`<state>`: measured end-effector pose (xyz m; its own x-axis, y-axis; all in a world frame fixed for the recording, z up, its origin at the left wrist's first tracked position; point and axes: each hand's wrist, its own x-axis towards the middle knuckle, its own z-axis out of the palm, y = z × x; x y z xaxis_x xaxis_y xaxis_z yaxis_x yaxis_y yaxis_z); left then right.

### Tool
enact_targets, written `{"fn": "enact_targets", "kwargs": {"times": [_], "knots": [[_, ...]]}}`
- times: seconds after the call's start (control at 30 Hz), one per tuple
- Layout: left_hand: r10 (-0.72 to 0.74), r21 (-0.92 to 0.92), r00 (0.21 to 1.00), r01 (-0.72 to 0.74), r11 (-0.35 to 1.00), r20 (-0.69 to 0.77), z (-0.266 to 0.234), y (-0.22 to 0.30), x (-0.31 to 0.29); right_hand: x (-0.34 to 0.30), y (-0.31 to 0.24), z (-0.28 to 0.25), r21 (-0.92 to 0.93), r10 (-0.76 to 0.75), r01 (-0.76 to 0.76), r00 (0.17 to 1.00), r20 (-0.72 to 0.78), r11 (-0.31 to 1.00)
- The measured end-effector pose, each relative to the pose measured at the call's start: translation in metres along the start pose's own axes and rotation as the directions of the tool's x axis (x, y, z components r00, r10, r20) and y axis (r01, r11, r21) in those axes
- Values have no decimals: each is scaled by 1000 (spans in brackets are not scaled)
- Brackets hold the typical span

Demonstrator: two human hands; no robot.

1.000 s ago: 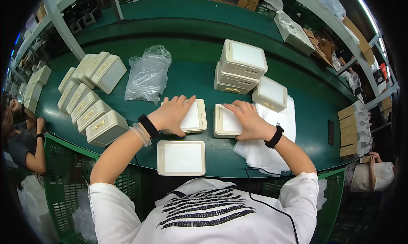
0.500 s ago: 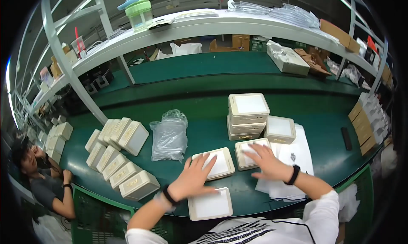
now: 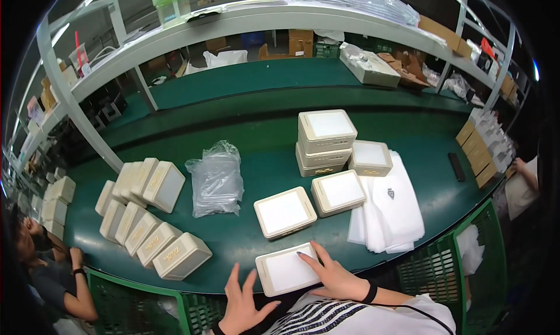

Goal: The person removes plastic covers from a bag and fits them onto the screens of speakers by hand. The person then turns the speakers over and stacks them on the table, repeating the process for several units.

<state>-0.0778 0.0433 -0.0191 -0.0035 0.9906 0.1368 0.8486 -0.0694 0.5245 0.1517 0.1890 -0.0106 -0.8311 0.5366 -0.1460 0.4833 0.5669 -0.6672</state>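
At the table's front edge lies a flat cream box [image 3: 284,271] with a white panel on top. My right hand [image 3: 337,279] reaches over its right side, fingers spread, the fingertips on or just above the panel. My left hand [image 3: 244,306] is spread beside the box's left edge, with nothing in it. Just beyond are a second cream box [image 3: 284,212] lying flat and a third cream box [image 3: 338,192] to its right. Behind them rises a stack of cream boxes [image 3: 328,132], with another cream box [image 3: 371,158] leaning or lying beside it.
Several cream boxes [image 3: 182,257] stand on edge in rows at the left. A pile of clear plastic bags [image 3: 217,180] lies mid-table, and white sheet bags [image 3: 399,209] lie right. Green crates [image 3: 135,303] flank me. A person [image 3: 55,276] sits at the left.
Both hands have moved down and nearer to me, from above the two flat boxes to the front box. My view has shifted too. The front box is slightly turned.
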Motion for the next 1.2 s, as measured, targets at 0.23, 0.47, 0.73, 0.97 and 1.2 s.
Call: {"fn": "enact_targets", "kwargs": {"times": [0.23, 0.47, 0.73, 0.97, 1.2], "knots": [[-107, -342, 984, 149, 928, 140, 10, -4, -13, -5, -11, 10, 32, 83, -83, 996, -12, 996], [-66, -312, 973, 136, 940, 223, 12, 1, -7, -8, -2, 6, 37, 74, -74, 997, -4, 997], [11, -345, 979, 62, 937, 204, 23, -6, -14, -9, -3, 16, 106, 61, -53, 995, -74, 993], [-47, -512, 983, 134, 848, 180, 32, -7, -11, -13, -7, 19, 337, 218, -179, 973, -81, 924], [-25, -520, 983, 117, 846, 181, 29, -3, -14, -16, -2, 26, 287, 168, -110, 968, -186, 952]]}}
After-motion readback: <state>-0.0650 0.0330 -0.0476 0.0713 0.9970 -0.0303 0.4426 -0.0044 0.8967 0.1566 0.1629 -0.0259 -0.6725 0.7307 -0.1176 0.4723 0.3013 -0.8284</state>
